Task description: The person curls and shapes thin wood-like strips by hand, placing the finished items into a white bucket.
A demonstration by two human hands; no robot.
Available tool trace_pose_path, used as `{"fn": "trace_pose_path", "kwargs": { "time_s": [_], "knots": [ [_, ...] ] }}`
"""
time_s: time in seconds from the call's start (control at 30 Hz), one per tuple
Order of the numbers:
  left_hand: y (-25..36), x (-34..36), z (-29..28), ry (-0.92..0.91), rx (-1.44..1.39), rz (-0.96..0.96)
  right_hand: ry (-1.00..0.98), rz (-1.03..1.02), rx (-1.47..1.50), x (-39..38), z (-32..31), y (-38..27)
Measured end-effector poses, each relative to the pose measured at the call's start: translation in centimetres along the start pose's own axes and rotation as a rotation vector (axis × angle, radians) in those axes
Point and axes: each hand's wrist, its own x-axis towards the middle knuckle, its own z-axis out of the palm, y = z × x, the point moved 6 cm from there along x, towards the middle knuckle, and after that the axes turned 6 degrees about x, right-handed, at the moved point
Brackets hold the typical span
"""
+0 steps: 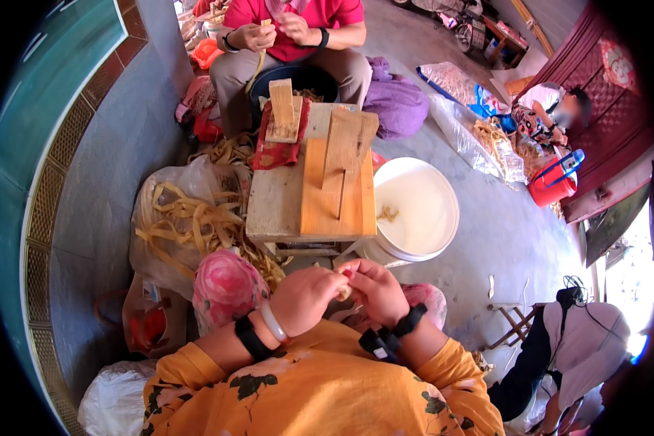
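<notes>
Both hands meet low in front of the yellow floral top point(341, 385), over the knees. Left hand point(307, 298) bent inward, fingertips drawn close on a small pale piece point(344, 293); right hand point(379, 292) narrowed on the same piece from the other side, thumb and fingers together. A red spot shows at the fingertips (cannot tell whether it belongs to the piece). The piece sits between the hands, just short of the low table point(276, 211). On that table: an orange-toned board point(314, 196) with an upright wooden block point(349, 142) on it. To the right, against the table, a white bucket point(425, 207) with a few pale scraps point(388, 214) inside. To the left, a clear plastic bag point(152, 251) with tan strips point(196, 218). Opposite, a seated co-worker point(294, 47) in red holds a similar strip point(257, 69).
</notes>
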Motion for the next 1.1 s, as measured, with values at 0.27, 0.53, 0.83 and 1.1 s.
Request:
{"fn": "trace_pose_path", "kwargs": {
  "time_s": [0.27, 0.53, 0.83, 1.1],
  "knots": [
    [-5.6, -3.3, 4.1, -0.021, -1.187, -0.701, 0.121, -0.915, -1.255, -2.1, 5.9, -5.7],
    [-5.4, -2.4, 2.3, 0.09, -1.189, -0.615, 0.018, -0.832, -1.146, -2.1, 6.2, -6.1],
    [-4.7, -1.9, 1.4, -0.006, -0.872, -0.63, 0.008, -0.306, -0.796, -0.4, 2.7, -3.8],
    [-5.2, -0.1, -3.0, 0.236, -0.308, -0.485, -0.06, -0.344, -0.933, -1.9, 4.6, -4.7]
  ]
}}
